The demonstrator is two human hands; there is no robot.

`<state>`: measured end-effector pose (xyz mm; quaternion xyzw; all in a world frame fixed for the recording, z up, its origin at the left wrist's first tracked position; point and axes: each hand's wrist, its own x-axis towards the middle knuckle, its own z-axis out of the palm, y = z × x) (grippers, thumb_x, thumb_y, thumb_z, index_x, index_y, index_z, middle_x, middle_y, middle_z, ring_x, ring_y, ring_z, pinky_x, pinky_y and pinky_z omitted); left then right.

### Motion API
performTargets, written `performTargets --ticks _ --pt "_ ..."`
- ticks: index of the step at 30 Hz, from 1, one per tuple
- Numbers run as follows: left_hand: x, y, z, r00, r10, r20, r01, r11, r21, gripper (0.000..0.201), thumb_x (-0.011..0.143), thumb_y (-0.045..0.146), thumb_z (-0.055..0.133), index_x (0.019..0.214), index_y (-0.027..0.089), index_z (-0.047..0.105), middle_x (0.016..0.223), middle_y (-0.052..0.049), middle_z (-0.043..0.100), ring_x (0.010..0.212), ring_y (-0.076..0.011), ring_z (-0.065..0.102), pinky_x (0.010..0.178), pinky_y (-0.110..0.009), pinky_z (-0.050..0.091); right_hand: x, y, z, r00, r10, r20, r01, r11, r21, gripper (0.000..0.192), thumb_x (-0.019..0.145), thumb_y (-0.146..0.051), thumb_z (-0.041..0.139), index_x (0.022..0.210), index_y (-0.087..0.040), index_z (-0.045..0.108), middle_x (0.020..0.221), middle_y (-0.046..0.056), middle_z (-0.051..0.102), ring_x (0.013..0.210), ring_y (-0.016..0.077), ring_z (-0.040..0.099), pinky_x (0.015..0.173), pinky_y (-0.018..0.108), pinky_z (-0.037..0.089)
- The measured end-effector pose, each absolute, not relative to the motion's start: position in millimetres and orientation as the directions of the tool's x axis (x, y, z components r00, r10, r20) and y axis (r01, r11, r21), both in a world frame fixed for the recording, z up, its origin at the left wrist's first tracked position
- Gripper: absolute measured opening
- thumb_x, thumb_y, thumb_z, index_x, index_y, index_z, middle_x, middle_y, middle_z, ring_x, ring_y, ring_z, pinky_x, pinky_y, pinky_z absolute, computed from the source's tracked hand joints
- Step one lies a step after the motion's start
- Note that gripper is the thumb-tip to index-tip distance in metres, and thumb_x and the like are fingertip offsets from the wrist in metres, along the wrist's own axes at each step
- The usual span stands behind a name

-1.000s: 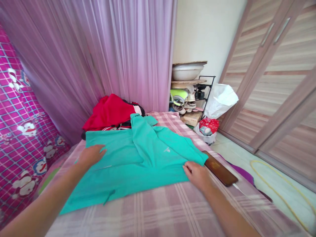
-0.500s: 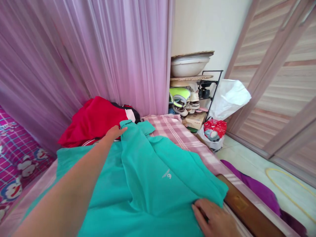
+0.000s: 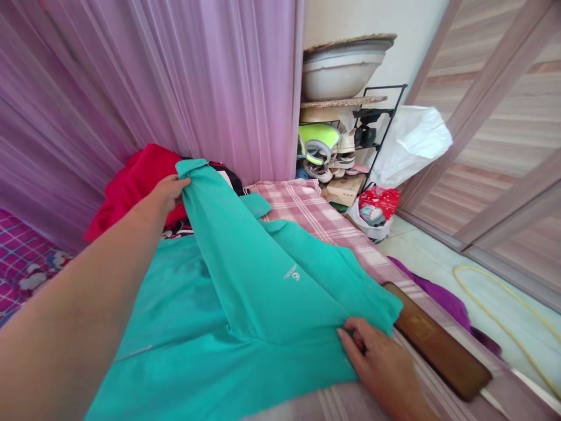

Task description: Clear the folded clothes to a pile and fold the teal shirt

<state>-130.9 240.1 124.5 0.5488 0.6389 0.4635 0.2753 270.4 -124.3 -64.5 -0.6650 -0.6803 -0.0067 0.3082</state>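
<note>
A teal polo shirt [image 3: 245, 292] lies spread on a bed with a pink plaid sheet [image 3: 307, 213]. My left hand [image 3: 169, 190] grips the shirt's far folded edge near the collar and holds it lifted off the bed. At the shirt's near right corner, my right hand [image 3: 377, 362] pinches the fabric and presses it against the bed. A small white logo shows on the raised fold.
A pile of red and dark clothes [image 3: 135, 181] sits behind the shirt by the purple curtain [image 3: 175, 82]. A brown wooden board [image 3: 438, 348] runs along the bed's right edge. A shoe rack [image 3: 346, 146] with a basin, a white bag [image 3: 412, 146] and a wardrobe stand beyond.
My left hand went from the shirt's left side to its far edge, took hold and lifted it. My right hand kept its grip on the near right corner.
</note>
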Motion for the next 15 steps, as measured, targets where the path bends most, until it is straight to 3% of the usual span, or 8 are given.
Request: performTargets --ticks 4,6,9,13,15 --pt "-131 215 148 -0.233 0.971 0.043 0.327 0.036 0.944 0.038 0.085 0.02 0.061 0.123 0.015 0.058 0.102 -0.006 0.072 0.085 -0.0143 0.063 0.086 -0.039 0.054 275 -122 -69 0.226 0.934 0.277 0.887 -0.08 -0.454 0.048 0.092 -0.051 0.047 0.125 -0.018 0.056 0.062 -0.003 0.063 0.05 0.0182 0.062 0.048 0.028 0.035" --pt "-138 198 164 -0.203 0.979 0.014 0.25 0.038 0.967 0.042 0.081 0.022 0.066 0.122 0.016 0.06 0.104 -0.006 0.073 0.091 -0.0149 0.064 0.091 -0.039 0.053 280 -119 -68 0.227 0.955 0.193 0.892 -0.125 -0.434 0.055 0.09 -0.048 0.049 0.135 -0.018 0.051 0.064 -0.003 0.064 0.053 0.0193 0.062 0.05 0.028 0.034" --pt "-159 162 191 -0.089 0.996 0.018 0.203 0.001 0.979 0.062 0.072 0.03 0.075 0.129 0.016 0.057 0.112 -0.006 0.072 0.103 -0.0169 0.063 0.099 -0.042 0.049 285 -113 -66 0.196 0.974 0.114 0.905 -0.135 -0.403 0.047 0.087 -0.046 0.051 0.125 -0.019 0.06 0.066 -0.001 0.066 0.059 0.0201 0.063 0.053 0.028 0.034" --pt "-200 99 214 0.087 0.992 0.09 0.331 -0.114 0.937 0.068 0.084 0.036 0.064 0.145 0.015 0.041 0.128 -0.004 0.066 0.12 -0.021 0.058 0.101 -0.045 0.046 285 -110 -63 0.213 0.968 0.133 0.894 -0.138 -0.425 0.036 0.084 -0.044 0.049 0.105 -0.02 0.066 0.068 0.001 0.067 0.063 0.0207 0.064 0.054 0.028 0.036" --pt "-224 67 212 0.1 0.992 0.082 0.391 -0.115 0.913 0.071 0.084 0.043 0.064 0.146 0.018 0.041 0.13 -0.004 0.065 0.124 -0.0243 0.055 0.099 -0.046 0.047 284 -113 -62 0.213 0.959 0.187 0.878 -0.104 -0.468 0.035 0.082 -0.046 0.047 0.097 -0.02 0.066 0.068 0.002 0.068 0.063 0.0217 0.064 0.055 0.029 0.038"
